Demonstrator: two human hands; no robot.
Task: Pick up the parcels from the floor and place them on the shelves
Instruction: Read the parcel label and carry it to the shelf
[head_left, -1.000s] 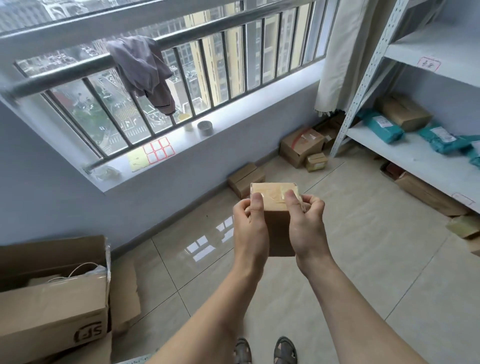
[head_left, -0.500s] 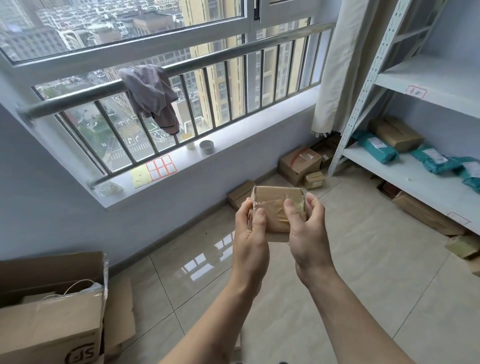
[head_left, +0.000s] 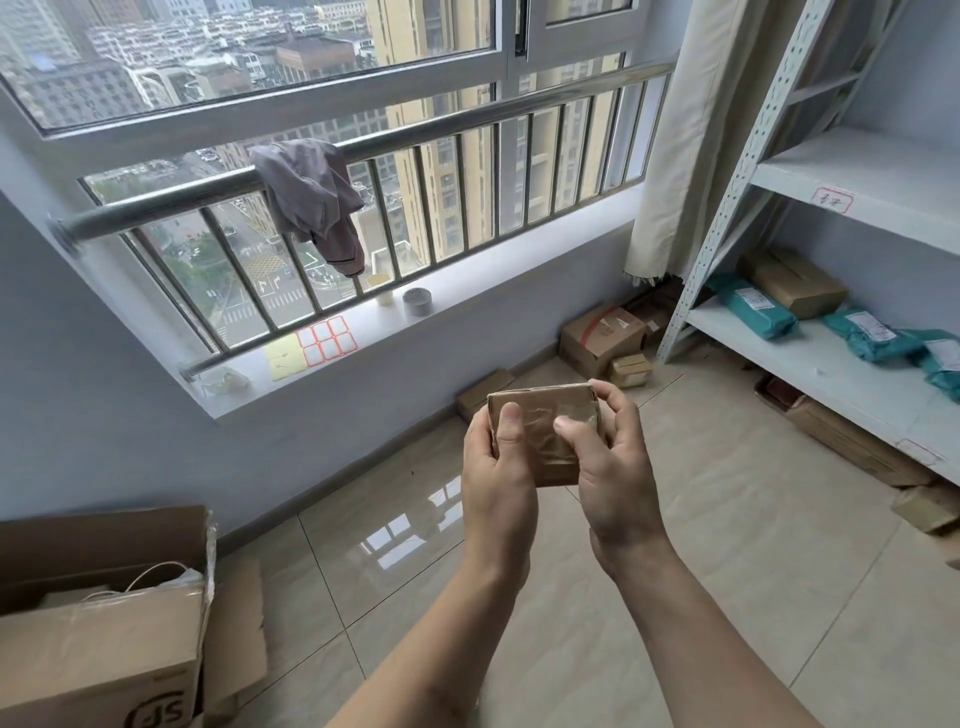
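A small brown taped cardboard parcel is held at chest height in front of me. My left hand grips its left side with the thumb on its face. My right hand grips its right side, thumb on the taped face. The white metal shelves stand at the right; the lower shelf carries teal bags and a brown box. More parcels lie on the floor by the wall: a box with red tape, a small box and a flat box.
A large open cardboard box stands at the lower left. The window sill holds a tape roll and stickers. A curtain hangs beside the shelf post. Boxes sit under the lowest shelf.
My view has risen, showing more window and less floor. The parcel has tilted in my hands so its taped face turns toward me; both hands keep hold of it.
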